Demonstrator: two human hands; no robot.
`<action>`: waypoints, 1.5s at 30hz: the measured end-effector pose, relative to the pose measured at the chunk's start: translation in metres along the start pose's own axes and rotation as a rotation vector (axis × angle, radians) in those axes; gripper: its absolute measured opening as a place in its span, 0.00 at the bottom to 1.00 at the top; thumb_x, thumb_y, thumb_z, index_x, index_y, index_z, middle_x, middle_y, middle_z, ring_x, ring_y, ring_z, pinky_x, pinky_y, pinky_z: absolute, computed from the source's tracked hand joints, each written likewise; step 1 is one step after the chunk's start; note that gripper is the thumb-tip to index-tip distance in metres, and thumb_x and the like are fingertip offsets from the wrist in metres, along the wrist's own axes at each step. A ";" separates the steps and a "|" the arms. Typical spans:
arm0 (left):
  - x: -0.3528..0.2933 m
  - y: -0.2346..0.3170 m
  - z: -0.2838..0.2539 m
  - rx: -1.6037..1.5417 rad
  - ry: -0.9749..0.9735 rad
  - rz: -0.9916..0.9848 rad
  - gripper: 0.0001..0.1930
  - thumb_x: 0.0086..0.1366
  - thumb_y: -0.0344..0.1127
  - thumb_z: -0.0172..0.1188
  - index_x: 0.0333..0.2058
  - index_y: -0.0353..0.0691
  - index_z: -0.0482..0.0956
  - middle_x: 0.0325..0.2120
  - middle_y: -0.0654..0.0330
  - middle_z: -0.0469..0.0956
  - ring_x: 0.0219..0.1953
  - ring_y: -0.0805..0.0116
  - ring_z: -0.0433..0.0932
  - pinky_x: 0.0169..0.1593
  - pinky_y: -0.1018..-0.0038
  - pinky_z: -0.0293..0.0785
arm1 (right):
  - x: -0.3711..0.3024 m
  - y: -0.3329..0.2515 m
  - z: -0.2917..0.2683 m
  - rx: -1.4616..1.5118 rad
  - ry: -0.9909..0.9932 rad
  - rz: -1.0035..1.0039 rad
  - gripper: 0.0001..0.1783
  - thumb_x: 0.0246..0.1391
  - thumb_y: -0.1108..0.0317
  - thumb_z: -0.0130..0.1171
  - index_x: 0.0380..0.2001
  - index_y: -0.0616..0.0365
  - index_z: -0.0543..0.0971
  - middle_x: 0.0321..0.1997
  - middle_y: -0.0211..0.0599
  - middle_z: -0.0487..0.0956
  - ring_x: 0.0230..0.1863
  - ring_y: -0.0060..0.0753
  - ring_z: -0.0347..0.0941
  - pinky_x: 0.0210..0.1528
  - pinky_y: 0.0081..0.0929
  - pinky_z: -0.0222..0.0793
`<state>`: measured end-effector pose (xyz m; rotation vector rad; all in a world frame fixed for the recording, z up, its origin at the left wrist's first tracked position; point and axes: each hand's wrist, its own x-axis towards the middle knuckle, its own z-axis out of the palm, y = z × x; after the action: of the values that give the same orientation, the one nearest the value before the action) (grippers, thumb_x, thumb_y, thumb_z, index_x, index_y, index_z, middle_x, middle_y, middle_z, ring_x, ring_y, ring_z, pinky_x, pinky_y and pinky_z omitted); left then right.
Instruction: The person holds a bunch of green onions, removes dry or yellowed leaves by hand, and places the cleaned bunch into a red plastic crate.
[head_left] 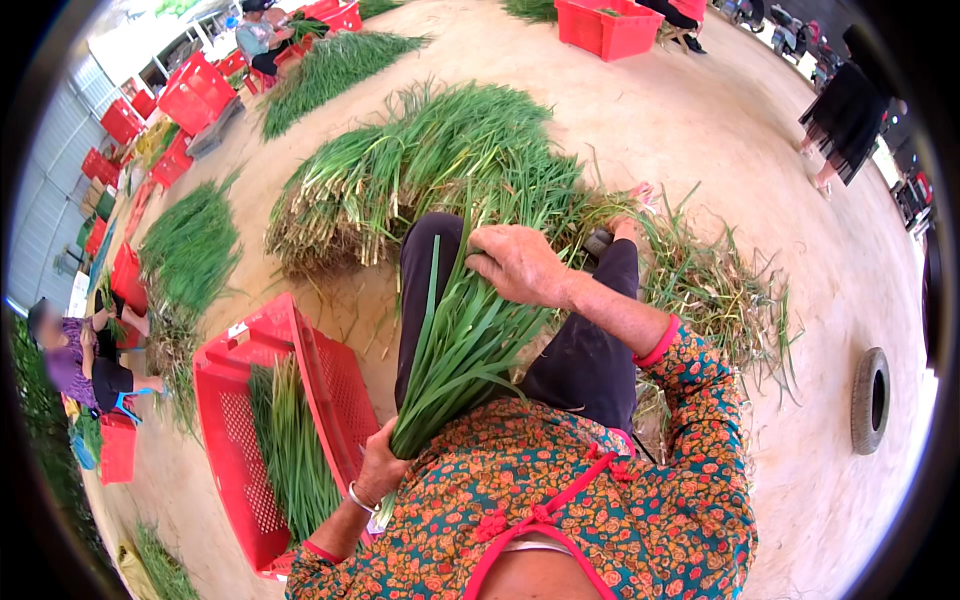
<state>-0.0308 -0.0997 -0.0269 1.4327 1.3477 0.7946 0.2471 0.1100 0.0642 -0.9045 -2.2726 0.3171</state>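
the bunch of green chives (455, 350) lies across the lap, its long axis running from the left hand (380, 468) at about 7 o'clock up to the right hand (520, 265) at about 1 o'clock. the left fingers are closed around the stalk end near the waist, while the right hand rests palm down on the leafy end, fingers curled over it, forearm bent in from 4 o'clock. a red crate (235, 440) with more chives sits at 9 o'clock on the floor (720, 130), and a big pile of chives (420, 170) lies at 12 o'clock.

One green chive bundle (462, 345) in hands; one red crate (225, 420) beside; one tyre (871, 400); two hands.
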 end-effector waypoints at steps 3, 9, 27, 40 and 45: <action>-0.001 0.000 0.000 0.038 0.013 0.010 0.26 0.49 0.32 0.70 0.46 0.32 0.72 0.34 0.58 0.79 0.37 0.78 0.74 0.43 0.77 0.72 | 0.003 -0.004 -0.004 0.607 0.133 0.501 0.11 0.53 0.66 0.55 0.32 0.65 0.73 0.30 0.39 0.76 0.33 0.33 0.73 0.36 0.33 0.70; -0.001 -0.001 0.000 -0.020 -0.013 -0.013 0.25 0.49 0.31 0.69 0.46 0.33 0.72 0.34 0.60 0.79 0.36 0.79 0.73 0.42 0.77 0.72 | 0.000 0.037 -0.053 0.488 0.484 0.509 0.18 0.56 0.58 0.57 0.17 0.57 0.73 0.16 0.21 0.69 0.19 0.14 0.59 0.23 0.17 0.53; 0.003 -0.009 -0.024 -0.263 -0.194 -0.213 0.24 0.40 0.18 0.59 0.42 0.33 0.72 0.33 0.66 0.75 0.34 0.77 0.72 0.40 0.80 0.70 | 0.030 0.021 -0.056 0.388 0.317 0.369 0.08 0.56 0.68 0.53 0.29 0.62 0.77 0.24 0.39 0.78 0.29 0.26 0.74 0.33 0.30 0.71; 0.008 -0.011 -0.023 -0.331 -0.196 -0.253 0.26 0.36 0.18 0.59 0.42 0.32 0.72 0.32 0.67 0.74 0.32 0.77 0.71 0.38 0.81 0.69 | 0.017 -0.012 -0.084 -0.263 0.135 0.018 0.11 0.52 0.61 0.58 0.28 0.59 0.77 0.31 0.37 0.75 0.37 0.37 0.72 0.40 0.36 0.71; 0.009 -0.014 -0.025 -0.310 -0.203 -0.213 0.27 0.36 0.19 0.59 0.43 0.32 0.72 0.32 0.67 0.74 0.33 0.78 0.71 0.39 0.80 0.69 | 0.017 0.009 -0.036 -0.280 -0.135 -0.122 0.11 0.50 0.62 0.58 0.26 0.59 0.76 0.32 0.40 0.75 0.39 0.40 0.72 0.41 0.37 0.71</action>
<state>-0.0569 -0.0870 -0.0337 1.0756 1.1429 0.6649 0.2663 0.1274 0.0960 -0.8993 -2.5272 0.0048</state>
